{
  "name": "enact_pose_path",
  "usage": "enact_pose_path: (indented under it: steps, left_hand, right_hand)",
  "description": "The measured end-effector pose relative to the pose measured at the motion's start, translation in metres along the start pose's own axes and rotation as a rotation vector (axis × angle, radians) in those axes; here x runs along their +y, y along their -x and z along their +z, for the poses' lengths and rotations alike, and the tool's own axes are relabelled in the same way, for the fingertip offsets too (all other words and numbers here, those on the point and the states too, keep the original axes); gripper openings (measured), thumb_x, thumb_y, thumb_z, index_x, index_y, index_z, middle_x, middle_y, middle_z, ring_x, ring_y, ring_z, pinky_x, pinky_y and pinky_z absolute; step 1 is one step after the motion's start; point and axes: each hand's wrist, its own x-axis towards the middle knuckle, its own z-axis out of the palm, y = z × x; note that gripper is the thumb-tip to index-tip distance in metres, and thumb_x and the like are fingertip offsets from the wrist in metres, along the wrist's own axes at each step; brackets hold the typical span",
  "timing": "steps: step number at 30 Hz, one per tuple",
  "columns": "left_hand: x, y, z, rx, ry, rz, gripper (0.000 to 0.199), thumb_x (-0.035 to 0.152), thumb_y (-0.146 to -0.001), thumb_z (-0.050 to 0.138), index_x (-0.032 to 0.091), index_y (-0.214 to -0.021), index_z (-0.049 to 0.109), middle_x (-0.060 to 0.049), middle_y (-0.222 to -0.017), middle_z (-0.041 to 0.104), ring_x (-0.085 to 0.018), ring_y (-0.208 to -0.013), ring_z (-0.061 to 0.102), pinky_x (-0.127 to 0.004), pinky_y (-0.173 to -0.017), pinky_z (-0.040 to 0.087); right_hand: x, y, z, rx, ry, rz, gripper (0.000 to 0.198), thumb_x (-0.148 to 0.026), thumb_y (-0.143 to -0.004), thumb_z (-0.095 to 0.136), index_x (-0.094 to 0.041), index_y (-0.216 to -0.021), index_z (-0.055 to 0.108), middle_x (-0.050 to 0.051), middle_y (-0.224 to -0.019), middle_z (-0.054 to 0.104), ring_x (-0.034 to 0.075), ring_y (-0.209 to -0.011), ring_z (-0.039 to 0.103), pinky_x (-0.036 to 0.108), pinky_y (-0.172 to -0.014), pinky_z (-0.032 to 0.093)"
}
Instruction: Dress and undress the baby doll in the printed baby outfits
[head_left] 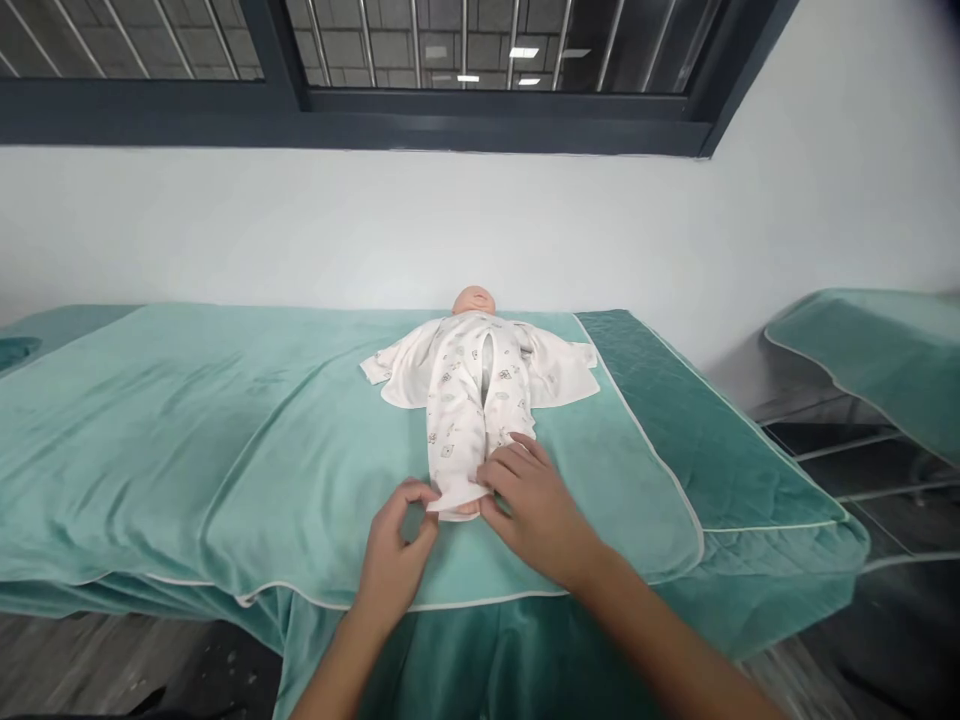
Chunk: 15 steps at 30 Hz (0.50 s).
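A baby doll (474, 299) lies on its back, its head towards the wall. It wears a white patterned top (564, 372) spread wide at both sides and white patterned trousers (454, 405). The trousers have an opening between the legs. My left hand (401, 545) pinches the left corner of the trouser-leg cuff nearest me. My right hand (529, 505) grips the right side of that same cuff, its fingers over the leg end. A bit of the doll's foot (469, 508) shows under the cuff. The other leg's end is hidden behind my right hand.
The doll lies on a light green blanket (315, 450) with white edging, over a darker green quilted cover (720, 460). Behind stand a white wall (360, 225) and a dark-framed window (495, 125). At right, another green cover (885, 350) hangs over a metal frame (847, 447).
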Motion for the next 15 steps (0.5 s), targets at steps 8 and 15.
enact_pose_path:
  steps: [8, 15]
  left_hand:
    - [0.008, 0.017, -0.003, 0.012, -0.170, 0.094, 0.014, 0.018, -0.086, 0.052, 0.025, -0.096, 0.059, -0.005, -0.102, 0.062, -0.022, -0.099, 0.061, -0.036, -0.089, 0.049]
    - [0.049, -0.015, 0.032, -0.176, -0.479, 0.391, 0.023, 0.018, -0.090, 0.053, 0.024, -0.111, 0.057, -0.007, -0.113, 0.062, -0.025, -0.111, 0.054, -0.042, -0.094, 0.045]
  right_hand:
    - [0.001, 0.036, -0.007, 0.033, -0.209, -0.017, 0.012, -0.017, -0.094, 0.052, -0.025, -0.101, 0.058, 0.004, -0.098, 0.063, 0.021, -0.098, 0.059, 0.044, -0.101, 0.045]
    - [0.040, 0.050, 0.020, 0.133, -0.177, 0.382, 0.023, -0.014, -0.091, 0.052, -0.022, -0.112, 0.053, 0.011, -0.112, 0.058, 0.027, -0.104, 0.055, 0.046, -0.088, 0.050]
